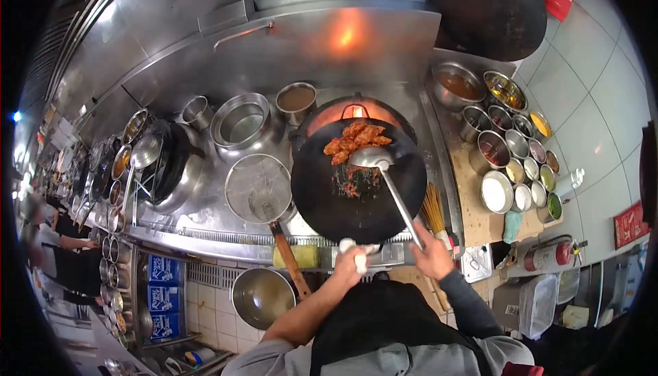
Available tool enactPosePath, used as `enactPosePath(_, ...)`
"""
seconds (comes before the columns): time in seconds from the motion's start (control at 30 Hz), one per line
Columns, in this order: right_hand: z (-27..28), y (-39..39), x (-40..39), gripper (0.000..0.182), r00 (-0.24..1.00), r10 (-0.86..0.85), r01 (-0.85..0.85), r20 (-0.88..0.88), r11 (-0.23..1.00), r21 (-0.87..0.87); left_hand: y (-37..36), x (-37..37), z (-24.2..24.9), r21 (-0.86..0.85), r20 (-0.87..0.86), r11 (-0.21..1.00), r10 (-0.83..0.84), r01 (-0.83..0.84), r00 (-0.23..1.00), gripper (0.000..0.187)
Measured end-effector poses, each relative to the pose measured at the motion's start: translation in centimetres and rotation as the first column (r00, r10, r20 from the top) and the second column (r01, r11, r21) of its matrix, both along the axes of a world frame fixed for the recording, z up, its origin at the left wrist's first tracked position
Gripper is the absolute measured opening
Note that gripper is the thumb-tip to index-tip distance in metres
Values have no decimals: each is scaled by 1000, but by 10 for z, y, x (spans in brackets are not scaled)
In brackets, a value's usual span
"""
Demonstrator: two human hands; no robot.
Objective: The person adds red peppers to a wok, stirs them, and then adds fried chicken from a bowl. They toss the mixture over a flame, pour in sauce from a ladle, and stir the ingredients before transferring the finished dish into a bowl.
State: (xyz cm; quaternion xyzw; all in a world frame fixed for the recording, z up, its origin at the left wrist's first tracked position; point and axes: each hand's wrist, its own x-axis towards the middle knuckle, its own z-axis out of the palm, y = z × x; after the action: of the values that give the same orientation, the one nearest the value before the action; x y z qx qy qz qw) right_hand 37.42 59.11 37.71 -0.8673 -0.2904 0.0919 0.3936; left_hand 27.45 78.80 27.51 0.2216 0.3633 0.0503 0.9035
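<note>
A black wok (322,201) sits tilted over a lit burner, with orange-red glazed pieces of food (355,138) piled at its far side. My left hand (351,261) grips the wok's near rim through a white cloth (359,251). My right hand (432,256) holds the long handle of a steel ladle (373,159), whose bowl rests in the wok just below the food. Some dark saucy bits lie under the ladle.
A wire strainer (259,187) with a wooden handle lies left of the wok. Steel pots (241,124) stand behind it. Several seasoning tins (510,160) fill the right counter. A steel bowl (260,297) sits below the range. Other people stand far left.
</note>
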Motion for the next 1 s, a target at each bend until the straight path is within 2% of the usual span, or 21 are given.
enactPosePath(0.07,11,-19,-15,56,993,-24,21,-111,999,-34,15,26,-12,-63,23,998,17,-16,1000,5)
enactPosePath(0.13,-6,-35,-20,55,987,31,-34,160,999,17,26,56,-7,-56,-7,998,21,-21,1000,8)
enactPosePath(0.27,-38,-51,-8,55,988,-19,24,151,999,-33,42,78,-8,-85,40,996,-31,35,999,9)
enactPosePath(0.3,-39,-48,-2,56,998,-64,64,-10,997,-32,45,82,-20,-21,96,1000,-10,12,995,10)
enactPosePath(0.37,-23,-43,19,57,924,-164,136,-345,985,-103,53,86,-28,-63,76,998,-19,24,997,11)
enactPosePath(0.4,-31,-45,32,57,976,-115,124,-186,992,38,56,90,-28,-70,84,997,-10,16,996,11)
enactPosePath(0.47,-25,-50,72,57,986,-96,117,-136,980,163,61,92,-31,-72,111,997,-33,41,993,11)
enactPosePath(0.53,-23,-56,120,56,955,-134,205,-264,942,265,65,89,-32,31,72,998,-65,63,995,15)
enactPosePath(0.57,-21,-60,149,56,976,-173,205,-132,936,287,57,89,-16,44,-26,999,-21,22,999,22)
enactPosePath(0.63,-17,-66,215,57,968,-229,249,-99,916,316,50,80,-4,153,-206,988,48,-16,977,46)
enactPosePath(0.67,-25,-68,255,57,955,-271,213,124,911,354,49,67,-16,157,-211,985,100,-68,972,50)
enactPosePath(0.7,-9,-67,283,57,943,-321,275,87,901,336,42,53,-23,216,-210,970,162,-116,964,50)
enactPosePath(0.73,-27,-68,329,57,934,-338,280,114,893,352,29,39,-19,281,-183,954,155,-99,971,51)
enactPosePath(0.77,-9,-69,353,57,953,-300,266,36,889,372,13,23,-10,345,-161,935,148,-85,976,52)
enactPosePath(0.8,-35,-70,396,57,916,-398,366,61,887,282,-2,-2,-15,511,-168,859,96,3,981,49)
enactPosePath(0.83,-2,-67,400,48,879,-260,407,-399,845,347,-16,-18,-16,657,-188,749,49,89,981,47)
enactPosePath(0.87,-8,-61,422,36,875,-249,432,-415,787,440,-37,-21,6,380,-269,921,201,-89,942,41)
enactPosePath(0.9,-16,-58,443,26,836,-316,508,-448,754,417,-54,-27,14,390,-307,918,205,-74,929,38)
enactPosePath(0.93,-29,-58,470,25,792,-271,522,-547,766,376,-69,-40,17,396,-350,916,214,-63,912,36)
enactPosePath(0.97,-44,-62,492,20,743,-192,557,-641,708,435,-76,-60,-7,368,-351,922,259,-121,900,36)
enactPosePath(1.0,-53,-68,509,24,826,-157,419,-542,814,403,-88,-60,4,379,-355,916,276,-132,893,36)
